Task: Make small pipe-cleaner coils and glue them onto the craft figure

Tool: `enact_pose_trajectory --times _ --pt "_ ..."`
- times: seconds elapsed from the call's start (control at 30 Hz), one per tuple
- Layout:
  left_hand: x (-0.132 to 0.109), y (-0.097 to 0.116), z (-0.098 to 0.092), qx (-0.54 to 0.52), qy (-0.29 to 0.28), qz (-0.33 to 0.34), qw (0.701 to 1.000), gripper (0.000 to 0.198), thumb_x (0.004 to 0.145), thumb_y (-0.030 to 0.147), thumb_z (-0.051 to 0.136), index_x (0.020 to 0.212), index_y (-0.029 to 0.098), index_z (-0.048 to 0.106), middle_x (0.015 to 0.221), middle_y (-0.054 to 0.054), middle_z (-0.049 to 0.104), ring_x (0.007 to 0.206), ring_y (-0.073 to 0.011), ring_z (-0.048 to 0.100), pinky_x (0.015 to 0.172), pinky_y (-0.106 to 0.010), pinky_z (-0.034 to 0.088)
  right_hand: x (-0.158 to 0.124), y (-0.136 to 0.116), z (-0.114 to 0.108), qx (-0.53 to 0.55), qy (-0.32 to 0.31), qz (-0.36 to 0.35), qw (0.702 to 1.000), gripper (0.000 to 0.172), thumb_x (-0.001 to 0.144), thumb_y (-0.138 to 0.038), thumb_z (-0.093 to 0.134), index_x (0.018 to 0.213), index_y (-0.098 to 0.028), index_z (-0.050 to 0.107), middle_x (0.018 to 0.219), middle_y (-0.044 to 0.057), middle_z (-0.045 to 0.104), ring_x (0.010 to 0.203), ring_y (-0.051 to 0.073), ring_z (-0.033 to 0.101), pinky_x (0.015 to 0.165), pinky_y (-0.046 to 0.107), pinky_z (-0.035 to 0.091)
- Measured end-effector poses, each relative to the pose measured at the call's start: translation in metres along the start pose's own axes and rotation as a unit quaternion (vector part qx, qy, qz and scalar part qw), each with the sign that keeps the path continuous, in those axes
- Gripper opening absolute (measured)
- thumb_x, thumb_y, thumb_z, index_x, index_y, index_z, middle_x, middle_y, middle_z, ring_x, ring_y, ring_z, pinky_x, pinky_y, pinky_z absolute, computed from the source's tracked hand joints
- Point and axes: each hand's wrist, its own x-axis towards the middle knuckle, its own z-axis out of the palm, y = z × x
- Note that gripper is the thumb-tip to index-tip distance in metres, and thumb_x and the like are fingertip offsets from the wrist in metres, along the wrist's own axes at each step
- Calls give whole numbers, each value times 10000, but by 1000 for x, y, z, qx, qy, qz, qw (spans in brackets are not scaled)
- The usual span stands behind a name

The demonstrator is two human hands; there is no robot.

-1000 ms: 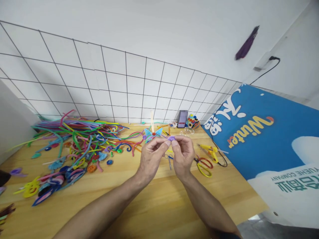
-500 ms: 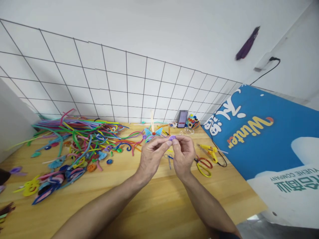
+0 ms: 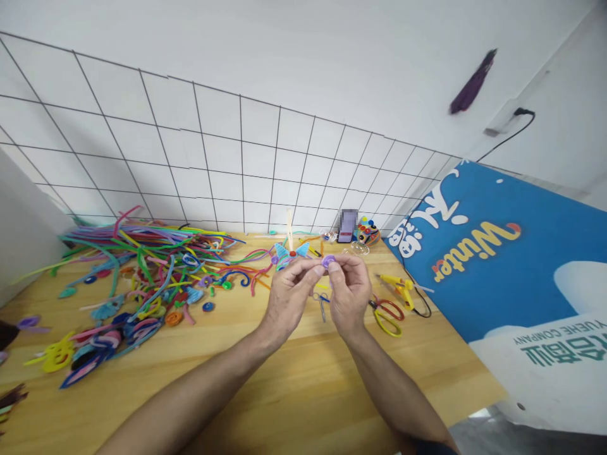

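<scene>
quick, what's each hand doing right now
left hand: shut on the purple coil, fingertips pinching it.
right hand: shut on the same purple coil from the other side.

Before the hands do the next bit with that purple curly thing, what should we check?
1. The purple coil is pinched by the left hand and the right hand: ok.
2. It is held above the table, touching nothing else: ok.
3. Wound tight to its end: cannot tell, too small.
4. The scissors lie beside the right hand: ok.
5. The glue gun lies apart from both hands: ok. Hot or cold: cannot tell.
</scene>
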Motion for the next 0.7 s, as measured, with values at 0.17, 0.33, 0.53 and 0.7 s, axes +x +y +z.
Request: enact_pose_trajectory --times 0.17,0.33,0.53,0.7 --pt "2 -2 -1 -23 5 -21 999 219 786 397 836 853 190 824 666 13 652 567 -86 437 544 -217 387 -1 -1 -1 17 -7 5 1000 190 905 -379 751 949 -211 676 813 -3 701 737 136 642 709 271 534" --pt "4 -4 1 -43 5 -40 998 301 739 444 877 823 168 793 642 20 637 544 -75 429 529 -214 374 -3 -3 0 7 -2 4 1000 211 896 -402 751 940 -212 670 787 -5 689 716 141 633 703 280 534" --pt "0 -1 3 -36 27 -18 999 259 739 404 879 776 178 757 684 15 667 555 -79 462 553 -223 402 -3 -6 3 5 8 -10 1000 190 891 -388 750 930 -218 675 791 0 705 712 139 649 682 276 543" --pt "-2 3 4 0 41 11 999 207 767 391 845 820 199 790 690 2 685 611 -116 533 588 -245 441 -4 -7 4 -21 22 -28 999 182 890 -385 739 927 -221 667 797 5 714 717 142 665 676 278 554"
